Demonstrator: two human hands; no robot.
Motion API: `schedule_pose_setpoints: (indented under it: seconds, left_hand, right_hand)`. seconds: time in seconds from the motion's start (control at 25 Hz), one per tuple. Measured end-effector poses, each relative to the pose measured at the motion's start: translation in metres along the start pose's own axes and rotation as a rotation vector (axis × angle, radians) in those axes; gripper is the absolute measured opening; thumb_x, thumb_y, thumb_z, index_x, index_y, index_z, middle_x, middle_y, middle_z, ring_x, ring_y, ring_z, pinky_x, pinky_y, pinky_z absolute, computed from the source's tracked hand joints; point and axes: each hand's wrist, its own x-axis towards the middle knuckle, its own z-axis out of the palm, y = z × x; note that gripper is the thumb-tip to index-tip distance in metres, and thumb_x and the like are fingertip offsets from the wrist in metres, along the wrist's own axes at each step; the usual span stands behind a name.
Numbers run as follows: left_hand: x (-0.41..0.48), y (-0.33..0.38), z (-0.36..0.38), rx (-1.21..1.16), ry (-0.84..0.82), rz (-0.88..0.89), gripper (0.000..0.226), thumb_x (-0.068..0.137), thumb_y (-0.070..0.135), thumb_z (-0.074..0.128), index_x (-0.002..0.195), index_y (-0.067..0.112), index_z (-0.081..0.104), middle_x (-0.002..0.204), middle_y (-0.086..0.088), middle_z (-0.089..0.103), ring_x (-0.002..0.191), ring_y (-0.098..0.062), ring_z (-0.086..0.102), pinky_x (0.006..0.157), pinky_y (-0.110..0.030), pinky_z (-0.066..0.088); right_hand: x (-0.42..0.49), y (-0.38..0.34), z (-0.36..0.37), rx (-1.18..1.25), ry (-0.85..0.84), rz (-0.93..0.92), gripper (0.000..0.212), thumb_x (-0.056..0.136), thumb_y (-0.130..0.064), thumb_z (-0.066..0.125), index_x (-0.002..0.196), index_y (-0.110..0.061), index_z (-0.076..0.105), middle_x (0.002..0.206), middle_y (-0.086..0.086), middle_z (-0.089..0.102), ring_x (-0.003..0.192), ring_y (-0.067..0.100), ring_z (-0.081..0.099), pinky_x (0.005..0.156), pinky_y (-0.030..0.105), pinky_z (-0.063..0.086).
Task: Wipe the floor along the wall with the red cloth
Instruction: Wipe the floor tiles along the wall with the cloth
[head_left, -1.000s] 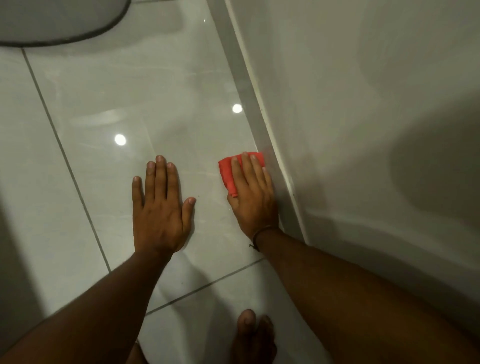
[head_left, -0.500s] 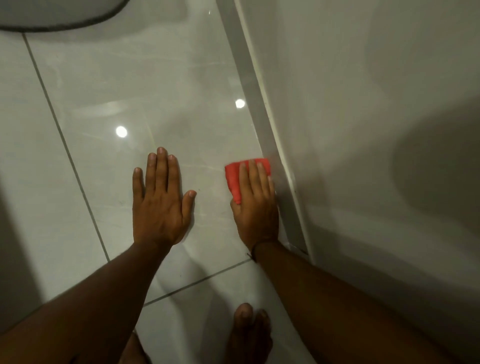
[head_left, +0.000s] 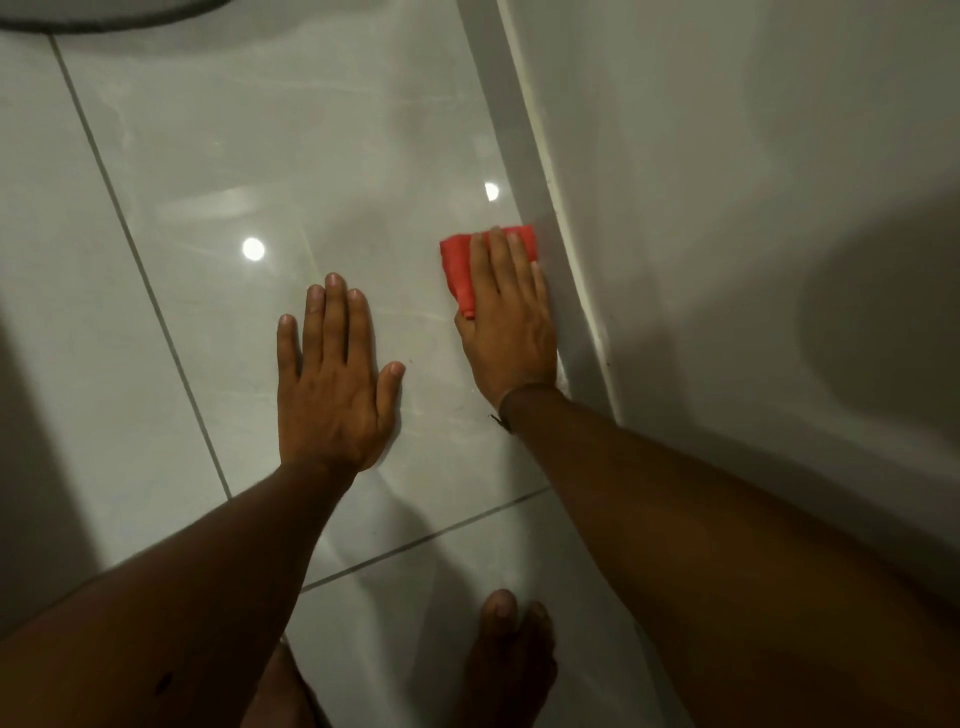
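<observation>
The red cloth (head_left: 458, 260) lies folded on the glossy grey floor tile (head_left: 291, 156), its right edge against the grey skirting (head_left: 524, 130) at the foot of the white wall (head_left: 727, 208). My right hand (head_left: 506, 327) presses flat on the cloth, fingers pointing away from me, covering its near and right part. The little-finger side of that hand touches the skirting. My left hand (head_left: 332, 384) rests flat on the tile to the left, fingers spread, holding nothing.
A dark rounded mat edge (head_left: 104, 13) shows at the top left. My bare foot (head_left: 506, 660) stands on the tile near the bottom, close to the wall. Grout lines cross the floor, and ceiling lights reflect in the tile.
My right hand has slid the red cloth forward along the skirting, away from me. My left hand stays planted in about the same spot.
</observation>
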Motion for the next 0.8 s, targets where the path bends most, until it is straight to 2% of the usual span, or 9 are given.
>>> schedule_pose_setpoints:
  seconds: [0.12, 0.28, 0.4, 0.56, 0.64, 0.8]
  left_hand:
    - [0.000, 0.000, -0.001, -0.017, 0.007, -0.001, 0.083, 0.111, 0.056, 0.020, 0.175, 0.009, -0.002, 0.186, -0.016, -0.007, 0.172, -0.030, -0.009, 0.139, -0.056, -0.001]
    - [0.000, 0.000, -0.001, -0.015, 0.024, 0.002, 0.083, 0.111, 0.056, 0.023, 0.175, 0.009, -0.002, 0.186, -0.016, -0.005, 0.173, -0.030, -0.007, 0.139, -0.055, -0.001]
    - [-0.001, 0.000, 0.001, -0.006, 0.028, 0.001, 0.083, 0.111, 0.056, 0.023, 0.175, 0.010, -0.002, 0.186, -0.015, -0.006, 0.173, -0.030, -0.007, 0.139, -0.053, -0.003]
    - [0.000, 0.000, 0.001, -0.007, 0.030, 0.002, 0.084, 0.110, 0.056, 0.023, 0.175, 0.009, -0.002, 0.186, -0.015, -0.005, 0.173, -0.030, -0.008, 0.139, -0.051, -0.006]
    - [-0.001, -0.001, 0.001, -0.008, 0.027, -0.001, 0.084, 0.110, 0.056, 0.023, 0.175, 0.009, 0.000, 0.186, -0.016, -0.005, 0.173, -0.030, -0.007, 0.139, -0.053, -0.004]
    - [0.000, 0.001, -0.003, -0.023, 0.019, 0.002, 0.083, 0.110, 0.054, 0.025, 0.175, 0.007, 0.002, 0.186, -0.017, -0.004, 0.173, -0.031, -0.006, 0.139, -0.055, -0.001]
  right_hand:
    - [-0.072, 0.013, 0.008, 0.114, 0.021, 0.053, 0.064, 0.101, -0.031, 0.044, 0.158, -0.006, 0.032, 0.164, 0.019, 0.034, 0.154, 0.036, 0.028, 0.124, 0.055, 0.028]
    - [-0.152, 0.016, 0.014, 0.149, -0.011, 0.163, 0.063, 0.099, -0.030, 0.037, 0.156, -0.003, 0.036, 0.162, 0.022, 0.037, 0.151, 0.039, 0.033, 0.118, 0.059, 0.036]
    - [-0.142, 0.013, 0.011, 0.151, -0.020, 0.164, 0.067, 0.097, -0.033, 0.039, 0.157, -0.003, 0.035, 0.162, 0.022, 0.037, 0.152, 0.039, 0.033, 0.120, 0.059, 0.035]
    - [-0.058, -0.002, -0.002, 0.170, -0.014, 0.122, 0.073, 0.095, -0.038, 0.038, 0.159, -0.006, 0.030, 0.166, 0.018, 0.031, 0.156, 0.035, 0.025, 0.126, 0.052, 0.023]
    - [-0.043, -0.003, -0.003, 0.202, 0.000, 0.107, 0.072, 0.095, -0.038, 0.037, 0.159, -0.005, 0.030, 0.166, 0.018, 0.032, 0.156, 0.035, 0.025, 0.127, 0.052, 0.023]
    - [-0.112, 0.024, 0.011, 0.179, 0.005, 0.075, 0.064, 0.098, -0.032, 0.036, 0.155, -0.003, 0.038, 0.161, 0.020, 0.040, 0.152, 0.036, 0.033, 0.121, 0.055, 0.034]
